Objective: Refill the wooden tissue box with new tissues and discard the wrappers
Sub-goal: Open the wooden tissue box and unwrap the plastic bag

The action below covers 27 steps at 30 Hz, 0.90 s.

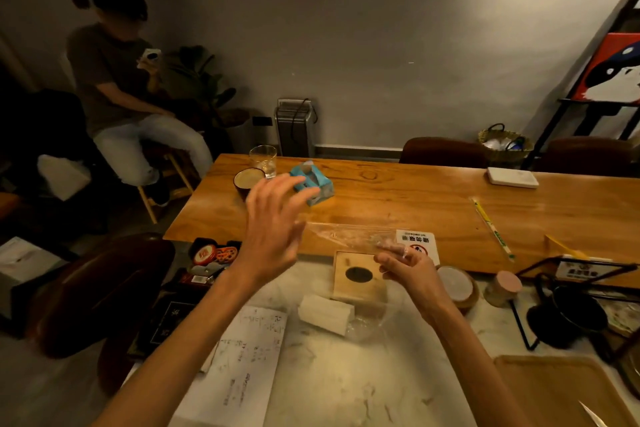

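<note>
**Hands above tissue box**

Our right hand (412,270) pinches a clear wrapper (349,236) above the wooden tissue box (358,276). Our left hand (273,229) hovers open, fingers spread. New tissues (325,314) lie just before the box.

Pale wooden tissue box (358,282); teal packet (317,184); white tissues (325,314).

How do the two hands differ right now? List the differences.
The left hand is open with fingers spread, holding nothing; the right hand is pinched shut on the clear plastic wrapper. The left hand is raised higher and reaches farther over the wooden table; the right hand sits lower, just above the wooden tissue box. Both are bare.
</note>
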### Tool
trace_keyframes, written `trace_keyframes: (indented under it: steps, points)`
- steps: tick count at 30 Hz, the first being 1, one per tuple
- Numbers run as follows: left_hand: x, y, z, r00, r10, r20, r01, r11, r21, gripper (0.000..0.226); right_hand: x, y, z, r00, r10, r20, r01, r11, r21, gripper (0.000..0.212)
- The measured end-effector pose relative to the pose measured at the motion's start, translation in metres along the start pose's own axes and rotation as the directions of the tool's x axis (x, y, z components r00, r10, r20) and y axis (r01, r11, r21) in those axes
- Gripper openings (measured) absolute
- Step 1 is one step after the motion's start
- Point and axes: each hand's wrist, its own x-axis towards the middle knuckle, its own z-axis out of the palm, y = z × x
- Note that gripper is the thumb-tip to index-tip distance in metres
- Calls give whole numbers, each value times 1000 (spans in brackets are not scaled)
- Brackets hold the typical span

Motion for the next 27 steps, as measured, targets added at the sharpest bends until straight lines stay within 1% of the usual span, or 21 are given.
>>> trace_keyframes:
  steps: [1,2,3,4,5,8,11,12,13,15,16,18,19,20,21,22,24,25,26,27]
  points:
    - [6,4,2,982,160,101,-172,978,116,53,-1,-1,1,1000,-16,6,16,1000,0,28]
    - [14,10,2,943,250,219,-289,943,168,47,-1,-1,3,1000,-24,8,24,1000,3,25]
    - [22,16,2,901,278,334,-353,916,189,43,-2,-1,4,1000,-30,4,30,1000,7,24]
    - [30,21,3,864,275,421,-386,900,203,40,-3,-2,5,999,-36,-3,36,999,4,24]
    - [38,25,4,837,273,474,-411,885,217,36,-4,-1,6,999,-43,-8,42,999,-7,24]
    - [55,30,9,793,276,543,-462,854,240,31,-7,-1,8,998,-64,-23,63,997,-44,24]
    - [67,34,11,758,293,582,-509,824,248,31,-10,-3,7,995,-89,-53,87,995,-38,25]
    - [71,35,9,759,279,589,-500,829,251,31,-12,-3,7,994,-99,-55,97,995,-38,25]
    - [75,34,6,786,249,566,-453,855,253,29,-13,-3,7,992,-111,-53,109,993,-40,25]
    - [83,27,-3,861,140,488,-274,937,216,19,-16,-2,8,989,-141,-50,139,989,-45,27]
    - [85,24,-7,870,79,486,-182,969,167,15,-17,-3,10,986,-157,-47,155,986,-56,28]
    - [86,23,-14,852,5,523,-22,999,28,10,-17,-5,13,983,-179,-31,176,981,-76,31]
    - [86,26,-16,862,-13,507,45,998,-50,14,-18,-6,14,983,-182,-26,180,981,-70,33]
    - [87,32,-18,881,-18,473,81,990,-112,19,-18,-8,16,983,-185,-23,183,981,-57,34]
    - [89,40,-21,893,-8,450,77,988,-135,27,-19,-9,17,982,-187,-20,186,981,-48,34]
    - [91,47,-21,886,16,464,44,992,-116,37,-20,-11,18,982,-189,-10,189,981,-45,35]
    - [93,61,-12,839,76,539,-82,997,-13,57,-20,-13,22,981,-194,18,194,980,-49,34]
    - [93,65,-4,815,103,570,-138,990,20,58,-22,-13,23,981,-194,24,195,980,-47,33]
    - [95,69,2,805,131,578,-176,984,23,50,-22,-15,24,981,-192,26,193,980,-47,33]
    - [98,70,7,805,160,571,-188,982,-10,36,-23,-17,25,981,-190,33,192,980,-56,32]
